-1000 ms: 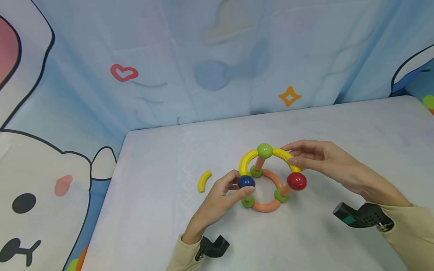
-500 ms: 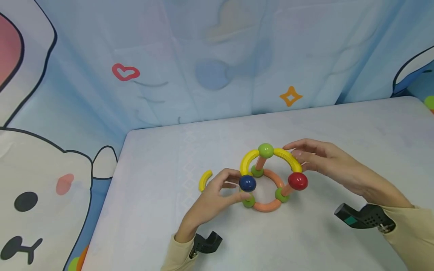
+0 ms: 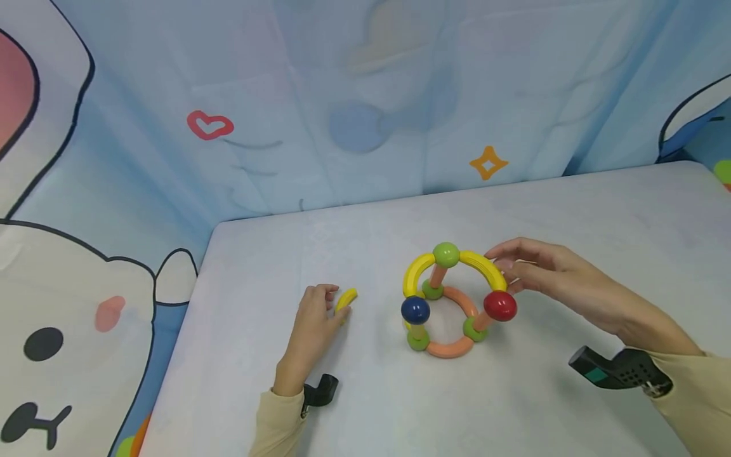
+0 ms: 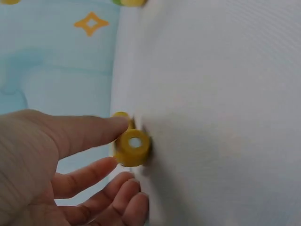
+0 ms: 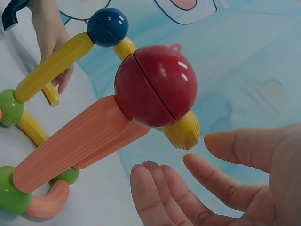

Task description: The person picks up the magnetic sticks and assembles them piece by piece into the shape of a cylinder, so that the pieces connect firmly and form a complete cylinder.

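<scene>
My left hand [image 3: 311, 327] is at a loose curved yellow stick [image 3: 347, 297] on the table, thumb on one side and fingers on the other. In the left wrist view, the thumb overlaps this stick [image 4: 131, 153], whose end shows a pale round disc; the fingers look loosely bent. My right hand [image 3: 539, 263] stays beside a ball-and-stick structure, thumb and fingers parted near its yellow arc [image 3: 485, 266]. The right wrist view shows a small gap between that hand and the yellow arc's end [image 5: 183, 134]. A blue ball [image 3: 415, 310], red ball [image 3: 500, 306] and green ball [image 3: 447, 254] top the structure.
Curved orange sticks [image 3: 451, 348] and green balls [image 3: 419, 339] form the structure's base on the white-covered table [image 3: 388, 406]. Straight sticks stand between base and top. A blue patterned curtain [image 3: 365, 158] hangs behind the table. Black wrist cameras [image 3: 619, 368] are on both arms.
My left hand has let go of the blue ball and moved left to the loose yellow stick. My right hand has eased slightly away from the yellow arc. The structure stays put.
</scene>
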A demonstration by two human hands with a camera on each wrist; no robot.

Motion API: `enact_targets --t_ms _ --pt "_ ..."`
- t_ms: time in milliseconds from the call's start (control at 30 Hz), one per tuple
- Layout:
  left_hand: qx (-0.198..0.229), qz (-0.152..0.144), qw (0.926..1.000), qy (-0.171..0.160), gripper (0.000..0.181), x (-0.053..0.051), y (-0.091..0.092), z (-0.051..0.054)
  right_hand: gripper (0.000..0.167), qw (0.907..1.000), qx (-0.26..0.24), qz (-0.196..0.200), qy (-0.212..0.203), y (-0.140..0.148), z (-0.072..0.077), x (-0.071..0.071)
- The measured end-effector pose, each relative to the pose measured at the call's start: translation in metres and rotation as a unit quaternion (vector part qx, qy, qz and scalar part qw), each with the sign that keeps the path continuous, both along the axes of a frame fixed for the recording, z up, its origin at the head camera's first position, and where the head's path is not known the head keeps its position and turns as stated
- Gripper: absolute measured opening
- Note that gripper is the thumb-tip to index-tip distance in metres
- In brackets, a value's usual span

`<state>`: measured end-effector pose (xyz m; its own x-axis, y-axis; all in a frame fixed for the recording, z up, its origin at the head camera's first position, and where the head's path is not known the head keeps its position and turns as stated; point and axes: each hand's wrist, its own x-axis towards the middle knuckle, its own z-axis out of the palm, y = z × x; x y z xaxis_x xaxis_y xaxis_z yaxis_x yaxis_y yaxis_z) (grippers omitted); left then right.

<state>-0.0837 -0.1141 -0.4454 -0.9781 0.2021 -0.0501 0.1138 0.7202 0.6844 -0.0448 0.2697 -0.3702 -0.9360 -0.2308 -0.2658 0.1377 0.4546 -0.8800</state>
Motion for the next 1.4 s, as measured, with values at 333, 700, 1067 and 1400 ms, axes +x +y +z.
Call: enact_targets --t_ms 333,700,1067,1400 --pt "-0.016 0.008 0.9998 0.013 0.029 0.002 0.004 -0.002 0.046 1.0000 0.002 0.004 -0.005 0.003 -0.004 0.002" --pt "-0.026 0.006 0.9991 0.031 0.024 0.001 0.006 -0.003 0.045 0.9999 0.002 0.005 -0.013 0.005 -0.006 0.004" --pt "0.046 -0.037 0.9982 -0.001 0.026 0.006 0.001 0.005 0.044 0.9998 0.006 0.005 -0.016 0.006 -0.009 0.007" --pt "0.221 -0.072 0.9727 0.002 0.027 0.023 0.004 0.056 0.044 0.9998 0.006 0.009 -0.015 0.007 -0.010 0.009"
